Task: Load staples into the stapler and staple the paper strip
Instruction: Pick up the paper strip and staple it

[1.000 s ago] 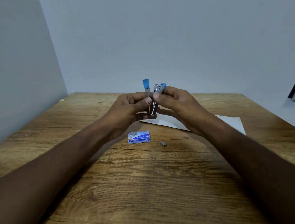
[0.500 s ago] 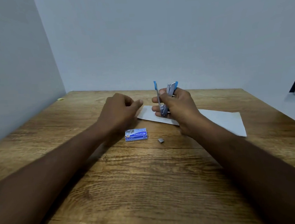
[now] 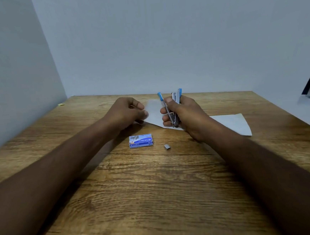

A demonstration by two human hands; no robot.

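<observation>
The right hand (image 3: 184, 115) grips the opened stapler (image 3: 172, 108) upright, exposing its channel, while the left hand's (image 3: 126, 111) curled fingers (image 3: 140, 107), possibly pinching staples, hover left of centre frame.

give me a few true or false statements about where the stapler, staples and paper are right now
1. The right hand holds the stapler swung open, off the table. True.
2. The staple box sits on the paper. False: it lies on the bare wooden table, nearer the camera than the paper.
3. A small loose staple block lies on the table just right of the box. True.
4. The left hand grips the stapler too. False: it is apart from the stapler, curled at the paper's left end.
5. The paper is pinched in the stapler. False: it lies on the table.
</observation>
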